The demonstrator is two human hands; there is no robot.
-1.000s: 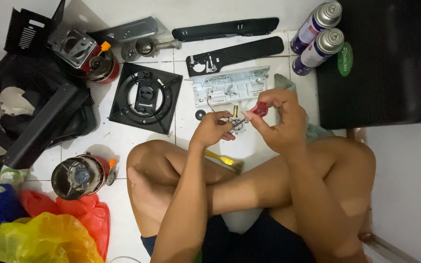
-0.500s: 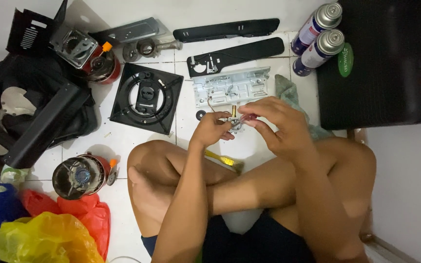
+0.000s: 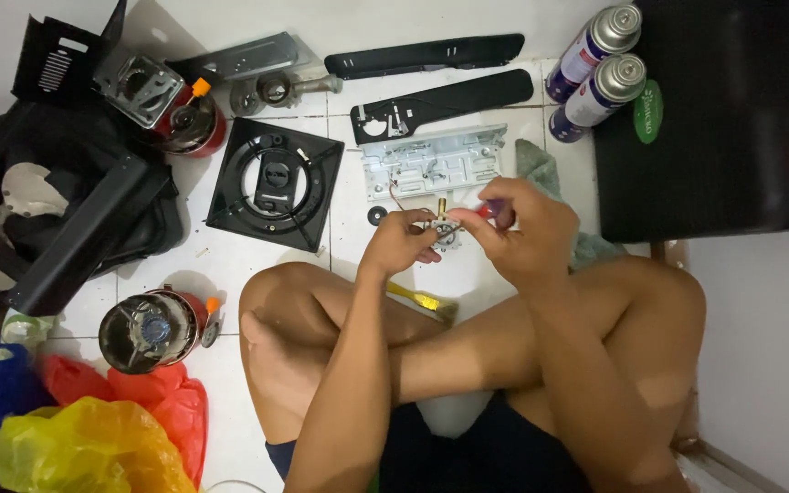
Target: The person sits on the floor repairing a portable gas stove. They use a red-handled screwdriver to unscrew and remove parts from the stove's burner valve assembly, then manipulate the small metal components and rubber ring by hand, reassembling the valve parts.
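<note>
I sit cross-legged on a white tiled floor. My left hand (image 3: pixel 401 243) grips a small metal valve part (image 3: pixel 441 225) with a brass stem, held just above my knees. My right hand (image 3: pixel 520 230) is closed around a red-handled screwdriver (image 3: pixel 490 209), its tip set against that part. The two hands nearly touch over the part. Just beyond them lies a silver metal bracket plate (image 3: pixel 433 161) with a thin wire trailing from it. A yellow-handled tool (image 3: pixel 420 299) lies under my forearms on the floor.
A square black burner tray (image 3: pixel 274 183) lies left of the bracket. Two long black panels (image 3: pixel 424 55) lie at the top. Two gas cans (image 3: pixel 595 68) stand beside a black case (image 3: pixel 723 119). Two round burner heads (image 3: pixel 150 329) and coloured plastic bags (image 3: pixel 84 438) are on the left.
My right hand has dropped and closed in on the part, so the screwdriver's red handle is now mostly hidden by my fingers. My left hand stays in place.
</note>
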